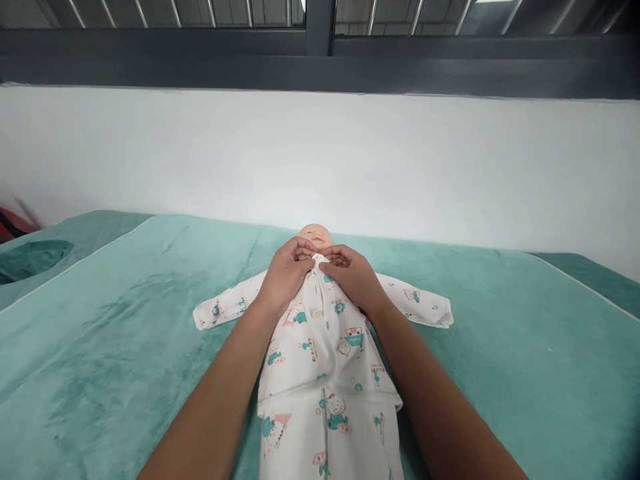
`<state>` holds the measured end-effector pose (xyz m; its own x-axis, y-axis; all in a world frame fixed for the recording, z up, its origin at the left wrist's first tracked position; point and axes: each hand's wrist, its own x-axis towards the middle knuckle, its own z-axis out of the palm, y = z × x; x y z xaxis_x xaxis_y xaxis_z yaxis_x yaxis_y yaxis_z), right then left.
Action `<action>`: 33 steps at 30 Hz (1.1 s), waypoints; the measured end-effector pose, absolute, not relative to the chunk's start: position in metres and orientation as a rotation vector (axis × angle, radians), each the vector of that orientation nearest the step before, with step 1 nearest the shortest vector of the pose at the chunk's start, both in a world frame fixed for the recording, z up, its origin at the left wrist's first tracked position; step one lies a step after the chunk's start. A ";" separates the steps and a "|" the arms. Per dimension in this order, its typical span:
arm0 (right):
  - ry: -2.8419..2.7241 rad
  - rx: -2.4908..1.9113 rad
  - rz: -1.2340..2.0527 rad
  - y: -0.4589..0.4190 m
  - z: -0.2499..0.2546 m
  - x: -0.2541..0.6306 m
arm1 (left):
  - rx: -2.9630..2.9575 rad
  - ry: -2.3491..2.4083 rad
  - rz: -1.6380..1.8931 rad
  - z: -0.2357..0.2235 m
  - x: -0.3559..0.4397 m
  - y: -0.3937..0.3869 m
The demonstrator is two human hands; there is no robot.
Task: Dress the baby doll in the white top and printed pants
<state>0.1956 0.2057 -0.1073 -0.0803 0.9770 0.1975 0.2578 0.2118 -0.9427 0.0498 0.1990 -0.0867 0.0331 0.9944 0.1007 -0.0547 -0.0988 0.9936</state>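
Note:
A baby doll (316, 233) lies on its back, its head toward the wall. It wears a white printed baby shirt (333, 347) with both sleeves spread out sideways, and white printed pants (360, 440) below the hem. My left hand (290, 267) pinches the shirt's collar from the left, just under the doll's chin. From the right, my right hand (350, 270) pinches the collar's other edge, with the fingertips of both hands nearly meeting. Below them the front placket is partly parted and a small button shows on it. Exactly what sits between my fingertips is hidden.
A green plush cover (125, 347) spreads under the doll. Behind it rises a white wall (200, 153), topped by a dark window frame (150, 60) with metal bars. Something red and black (15, 223) stands at the far left edge.

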 end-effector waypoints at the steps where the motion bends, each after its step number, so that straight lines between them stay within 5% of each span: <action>1: -1.521 -1.210 0.947 0.207 -0.109 0.196 | 1.246 1.089 1.283 -0.087 0.050 0.199; 15: -1.407 -1.149 0.943 0.207 -0.112 0.193 | 1.543 1.266 1.214 -0.090 0.047 0.203; 33: -1.604 -1.142 0.814 0.203 -0.108 0.192 | 1.082 0.967 1.002 -0.086 0.034 0.205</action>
<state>0.1917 0.2034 -0.1084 -0.0909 0.9416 0.3243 0.2943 0.3365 -0.8945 0.0343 0.2052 -0.0861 0.2574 0.9585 -0.1230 -0.1572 0.1671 0.9733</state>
